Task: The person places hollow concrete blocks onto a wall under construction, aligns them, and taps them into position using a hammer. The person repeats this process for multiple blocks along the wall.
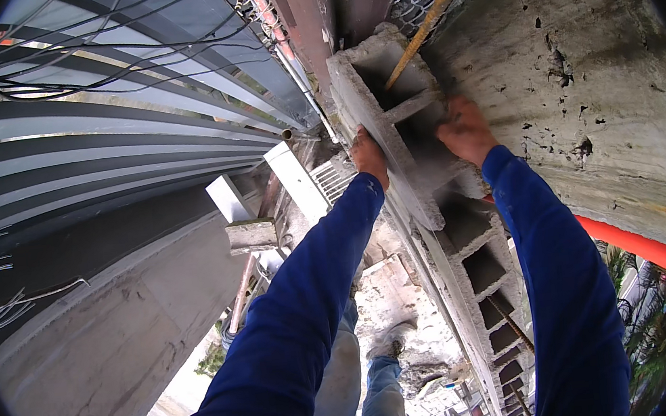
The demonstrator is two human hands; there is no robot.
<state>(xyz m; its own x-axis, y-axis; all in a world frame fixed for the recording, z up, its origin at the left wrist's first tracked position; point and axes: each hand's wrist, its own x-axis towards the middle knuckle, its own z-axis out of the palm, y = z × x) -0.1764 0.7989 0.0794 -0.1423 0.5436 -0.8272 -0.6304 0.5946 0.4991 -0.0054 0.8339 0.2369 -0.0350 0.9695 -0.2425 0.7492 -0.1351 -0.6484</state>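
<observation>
A grey hollow concrete block (pixel 376 114) lies at the top of a row of blocks, its cells facing up. My left hand (pixel 369 157) presses against its left face, the fingers stretched along it and partly hidden. On the opposite side my right hand (pixel 467 130) is closed at the block's right edge, with its fingertips hidden. A rusty steel bar (pixel 437 20) slants down into the far cell. Below, the block row (pixel 479 245) runs toward me with several hollow cells. Both my forearms are in blue sleeves.
To the right rises a rough, pitted concrete wall (pixel 581 92), with a red-orange pipe (pixel 625 241) beneath. Grey slats (pixel 117 162) and loose black cables (pixel 35 81) stand at the left above a concrete ledge (pixel 155 288). My shoe (pixel 393 340) rests on a dusty pale surface far below.
</observation>
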